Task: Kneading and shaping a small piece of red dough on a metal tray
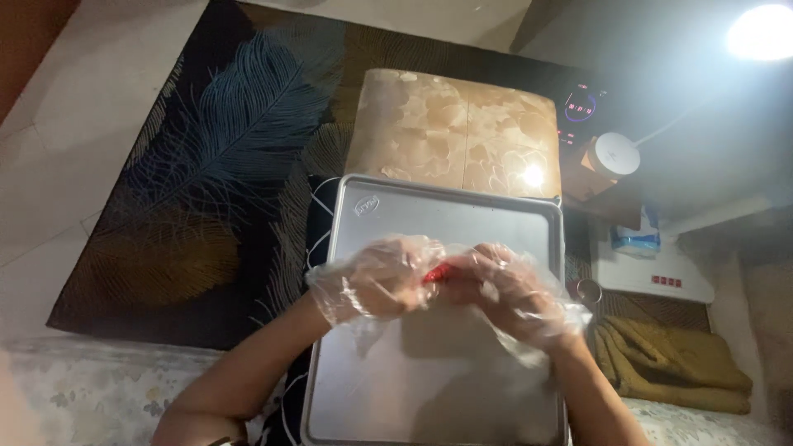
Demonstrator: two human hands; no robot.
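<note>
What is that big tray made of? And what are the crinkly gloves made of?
The tray looks like metal, probably aluminium or steel: dull silver-grey, with a rolled rim and a soft sheen. The gloves on the left hand and right hand look like thin clear plastic: see-through, loose and wrinkled, with shiny glints.

Inventory by count: 2 hands, the left hand (376, 281) and the right hand (512, 289), each in 1 clear plastic glove, 2 gloves in all. 1 small red item (438, 272) sits between them; its kind cannot be told. 1 metal baking tray (462, 219). 1 beige marbled stool top (458, 132). 1 dark rug (215, 157) with a feather pattern. 1 round white lamp (617, 154). 1 folded olive cloth (669, 363). 1 white box (661, 277) with red markings.
</note>
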